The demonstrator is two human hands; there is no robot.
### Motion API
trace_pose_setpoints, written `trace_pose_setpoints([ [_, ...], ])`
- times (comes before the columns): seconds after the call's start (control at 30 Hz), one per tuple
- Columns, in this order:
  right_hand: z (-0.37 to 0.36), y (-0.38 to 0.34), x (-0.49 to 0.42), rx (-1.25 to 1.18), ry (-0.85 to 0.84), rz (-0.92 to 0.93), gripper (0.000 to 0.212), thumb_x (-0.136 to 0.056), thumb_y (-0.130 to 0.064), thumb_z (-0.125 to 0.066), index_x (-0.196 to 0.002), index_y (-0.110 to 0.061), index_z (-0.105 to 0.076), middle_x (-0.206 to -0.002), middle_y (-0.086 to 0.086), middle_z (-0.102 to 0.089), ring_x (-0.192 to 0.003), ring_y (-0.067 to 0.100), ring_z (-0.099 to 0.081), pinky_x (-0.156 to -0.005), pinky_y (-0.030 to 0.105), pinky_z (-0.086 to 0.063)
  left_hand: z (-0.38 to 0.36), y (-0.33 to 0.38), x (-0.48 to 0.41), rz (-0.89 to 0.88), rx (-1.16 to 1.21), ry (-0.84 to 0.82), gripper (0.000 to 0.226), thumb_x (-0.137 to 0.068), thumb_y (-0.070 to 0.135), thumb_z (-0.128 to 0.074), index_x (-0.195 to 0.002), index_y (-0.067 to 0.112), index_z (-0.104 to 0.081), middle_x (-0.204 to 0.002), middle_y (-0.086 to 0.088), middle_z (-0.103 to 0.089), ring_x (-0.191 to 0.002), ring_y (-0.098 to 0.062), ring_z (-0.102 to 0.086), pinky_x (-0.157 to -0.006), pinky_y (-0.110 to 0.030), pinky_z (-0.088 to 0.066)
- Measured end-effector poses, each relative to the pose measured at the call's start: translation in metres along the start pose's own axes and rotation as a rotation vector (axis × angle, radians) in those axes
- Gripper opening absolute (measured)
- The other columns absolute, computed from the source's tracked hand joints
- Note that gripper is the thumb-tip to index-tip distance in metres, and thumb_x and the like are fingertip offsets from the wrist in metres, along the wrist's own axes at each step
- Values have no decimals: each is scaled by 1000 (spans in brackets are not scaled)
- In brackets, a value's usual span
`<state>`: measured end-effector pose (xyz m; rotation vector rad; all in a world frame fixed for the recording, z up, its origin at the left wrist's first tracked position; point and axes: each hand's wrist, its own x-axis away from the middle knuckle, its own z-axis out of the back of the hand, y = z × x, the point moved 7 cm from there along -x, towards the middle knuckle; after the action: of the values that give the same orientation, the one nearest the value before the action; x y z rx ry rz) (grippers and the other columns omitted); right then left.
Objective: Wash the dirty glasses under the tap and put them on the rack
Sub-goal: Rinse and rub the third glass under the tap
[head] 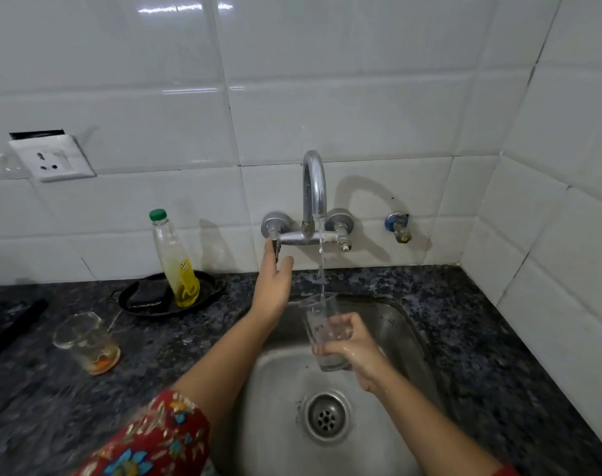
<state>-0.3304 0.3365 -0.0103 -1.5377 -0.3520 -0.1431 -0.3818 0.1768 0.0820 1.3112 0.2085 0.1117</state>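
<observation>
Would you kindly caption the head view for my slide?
Right hand holds a glass under the running tap; left hand at its handle.

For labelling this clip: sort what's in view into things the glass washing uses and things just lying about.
In use: tap, sink, clear glass gripped by the right hand, dirty glass, left hand at the tap.
Lying about: green-capped bottle, black dish, wall socket, spare valve.
</observation>
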Motion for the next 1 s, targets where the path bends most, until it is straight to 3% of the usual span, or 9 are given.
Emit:
trace_pose_setpoints([
  [0.1,5,5,7,28,-18,-1,59,-60,-2,-84,-110,-14,-56,-110,2,-62,-82,18,-64,-53,27,-52,-6,-19,33,-70,-132,-4,55,-99,42,-47,-150,29,-31,-153,4,-35,-135,-13,-38,-115,-41,-31],
  [0.2,17,5,14,86,-12,41,58,-53,-6,-88,-104,-19,-63,-109,8,-66,-83,20,-67,-60,32,-56,-13,-40,62,-157,-222,-68,37,-100,37,-46,-136,34,-52,-139,11,-52,-126,-5,-48,-109,-40,-40],
  [0.3,30,0,22,133,50,70,58,-52,-6,-90,-101,-18,-61,-109,6,-65,-85,17,-65,-60,25,-56,-8,-50,75,-195,-282,-4,30,-100,38,-43,-120,34,-66,-127,19,-59,-121,-2,-52,-102,-41,-46],
  [0.5,41,-20,29,116,90,114,67,-52,-10,-92,-105,-21,-54,-108,-1,-62,-91,12,-62,-58,22,-51,-14,-60,100,-143,-299,51,27,-101,27,-45,-118,31,-65,-117,15,-64,-108,-3,-58,-95,-36,-50],
  [0.6,42,-36,33,120,118,210,77,-51,-7,-92,-114,-15,-47,-102,-7,-58,-89,2,-57,-71,20,-49,-17,-62,110,-137,-281,78,28,-101,26,-45,-121,27,-65,-119,12,-65,-109,-4,-59,-96,-33,-49],
  [0.73,39,-51,34,196,140,315,81,-45,-11,-95,-113,-15,-50,-107,1,-64,-96,13,-63,-82,25,-50,-22,-59,120,-123,-293,65,27,-100,23,-48,-121,23,-65,-118,7,-66,-109,-7,-60,-95,-30,-48],
  [0.83,35,-58,38,325,140,379,79,-42,-24,-95,-109,-23,-53,-105,-3,-66,-97,12,-64,-83,25,-51,-29,-60,122,-132,-381,6,27,-99,26,-49,-120,24,-66,-116,7,-67,-108,-7,-60,-92,-26,-47],
  [0.93,30,-51,40,482,150,395,81,-32,-50,-88,-103,-37,-51,-105,-6,-65,-98,11,-62,-86,32,-53,-36,-69,123,-115,-436,-73,28,-99,28,-49,-120,27,-65,-115,8,-67,-107,-7,-60,-93,-34,-49],
  [1.0,29,-41,39,516,165,389,81,-29,-56,-84,-101,-39,-51,-102,-7,-65,-98,12,-62,-84,35,-54,-39,-77,124,-77,-434,-124,28,-97,32,-47,-117,30,-66,-115,10,-67,-106,-5,-60,-92,-37,-51],
])
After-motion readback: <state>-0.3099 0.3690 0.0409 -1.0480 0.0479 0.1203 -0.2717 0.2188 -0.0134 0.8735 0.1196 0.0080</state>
